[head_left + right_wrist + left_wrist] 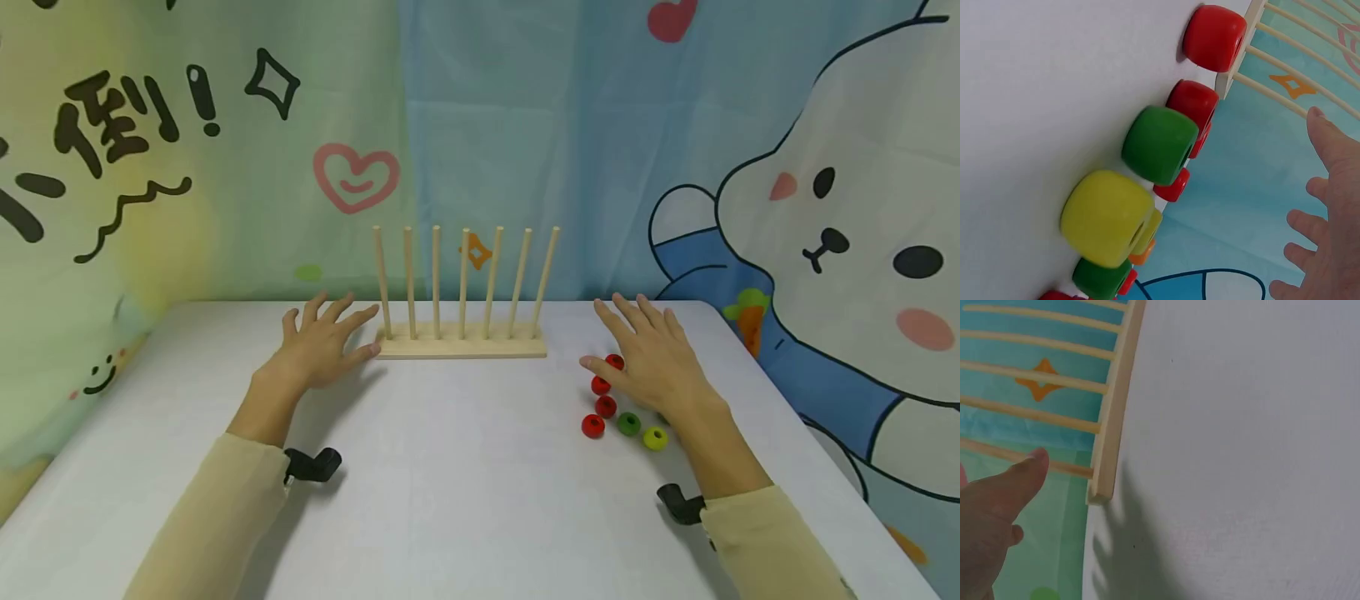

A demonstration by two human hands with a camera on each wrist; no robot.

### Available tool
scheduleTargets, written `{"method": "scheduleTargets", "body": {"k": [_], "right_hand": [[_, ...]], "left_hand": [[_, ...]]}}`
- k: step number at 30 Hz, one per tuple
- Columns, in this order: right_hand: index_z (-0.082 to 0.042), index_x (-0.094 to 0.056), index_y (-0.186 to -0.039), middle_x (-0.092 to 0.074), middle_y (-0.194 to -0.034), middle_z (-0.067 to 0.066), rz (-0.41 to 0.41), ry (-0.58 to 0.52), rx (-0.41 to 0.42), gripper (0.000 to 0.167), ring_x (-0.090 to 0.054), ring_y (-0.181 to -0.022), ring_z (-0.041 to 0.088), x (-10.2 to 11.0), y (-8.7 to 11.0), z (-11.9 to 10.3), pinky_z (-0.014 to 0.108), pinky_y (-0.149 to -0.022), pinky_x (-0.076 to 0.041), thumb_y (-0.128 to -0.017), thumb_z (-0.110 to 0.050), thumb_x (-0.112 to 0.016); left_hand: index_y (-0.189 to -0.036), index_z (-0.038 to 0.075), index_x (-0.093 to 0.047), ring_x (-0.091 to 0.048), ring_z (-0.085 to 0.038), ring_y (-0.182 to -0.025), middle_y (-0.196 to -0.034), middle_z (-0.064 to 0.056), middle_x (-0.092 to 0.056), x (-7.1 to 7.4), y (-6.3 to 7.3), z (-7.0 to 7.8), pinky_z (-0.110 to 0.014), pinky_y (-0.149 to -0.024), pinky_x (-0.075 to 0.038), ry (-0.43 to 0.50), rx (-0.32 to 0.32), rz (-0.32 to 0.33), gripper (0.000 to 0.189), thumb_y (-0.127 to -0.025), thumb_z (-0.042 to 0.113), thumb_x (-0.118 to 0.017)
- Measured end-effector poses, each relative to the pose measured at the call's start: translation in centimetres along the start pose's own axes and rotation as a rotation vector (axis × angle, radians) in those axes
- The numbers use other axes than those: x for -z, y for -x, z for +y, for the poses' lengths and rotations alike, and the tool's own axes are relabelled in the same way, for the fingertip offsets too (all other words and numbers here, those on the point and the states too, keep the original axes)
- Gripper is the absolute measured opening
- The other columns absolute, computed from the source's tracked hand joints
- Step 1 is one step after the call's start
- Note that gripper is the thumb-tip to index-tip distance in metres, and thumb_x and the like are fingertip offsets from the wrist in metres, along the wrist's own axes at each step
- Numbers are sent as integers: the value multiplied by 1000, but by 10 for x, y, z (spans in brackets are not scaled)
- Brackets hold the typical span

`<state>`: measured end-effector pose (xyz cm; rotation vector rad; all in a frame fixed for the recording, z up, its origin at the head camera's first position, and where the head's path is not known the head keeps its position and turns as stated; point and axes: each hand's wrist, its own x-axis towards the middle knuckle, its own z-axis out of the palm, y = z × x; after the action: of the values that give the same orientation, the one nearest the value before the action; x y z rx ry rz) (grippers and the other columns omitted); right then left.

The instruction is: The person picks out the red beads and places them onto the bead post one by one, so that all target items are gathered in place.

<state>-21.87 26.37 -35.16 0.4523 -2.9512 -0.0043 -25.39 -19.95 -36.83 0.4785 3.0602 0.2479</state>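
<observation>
Plain wooden rack (461, 348), seven pegs, upright by the table (465, 483)'s far edge; loose red/green/yellow beads (605, 407) bunched toward the right edge.

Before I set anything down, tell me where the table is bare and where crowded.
The widest free patch of table lies in front of the peg rack, between the left hand and the beads; another lies left of the left hand. Crowded: beneath and beside the right hand, where the beads cluster.
</observation>
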Motion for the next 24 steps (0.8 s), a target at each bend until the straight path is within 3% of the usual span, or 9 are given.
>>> {"method": "scheduleTargets", "body": {"k": [5, 12, 18, 24], "right_hand": [[-15, -25, -164, -25, -167, 21, 8, 0, -12, 89, -19, -152, 50, 5, 4, 5, 69, -119, -11, -97, -64, -56], [-14, -24, -165, -27, -166, 23, -31, -20, -31, 91, -19, -151, 51, -5, 13, 8, 70, -118, -12, -96, -63, -58], [-12, -27, -163, -32, -163, 22, -8, 1, -20, 88, -23, -150, 51, -6, 16, 14, 70, -118, -15, -96, -55, -63], [-11, -29, -163, -34, -162, 25, -14, -22, -25, 86, -25, -148, 54, -7, 23, 26, 72, -116, -16, -96, -55, -63]], "left_hand": [[-162, 29, -33, -3, -49, -154, -170, -14, -17, -3, -5, -3, -78, -110, -6, 22, 4, -7, 66, -105, 56, -48], [-162, 29, -34, -7, -51, -153, -170, -16, -19, -14, 0, -7, -78, -110, -8, 34, 13, -39, 66, -104, 56, -50], [-161, 27, -36, -7, -52, -152, -169, -17, -19, -18, 0, -8, -78, -110, -7, 52, 14, -23, 65, -103, 55, -52], [-160, 27, -38, -15, -51, -150, -168, -16, -24, -22, -5, -8, -77, -108, -14, 59, -4, -16, 65, -103, 55, -52]]}}
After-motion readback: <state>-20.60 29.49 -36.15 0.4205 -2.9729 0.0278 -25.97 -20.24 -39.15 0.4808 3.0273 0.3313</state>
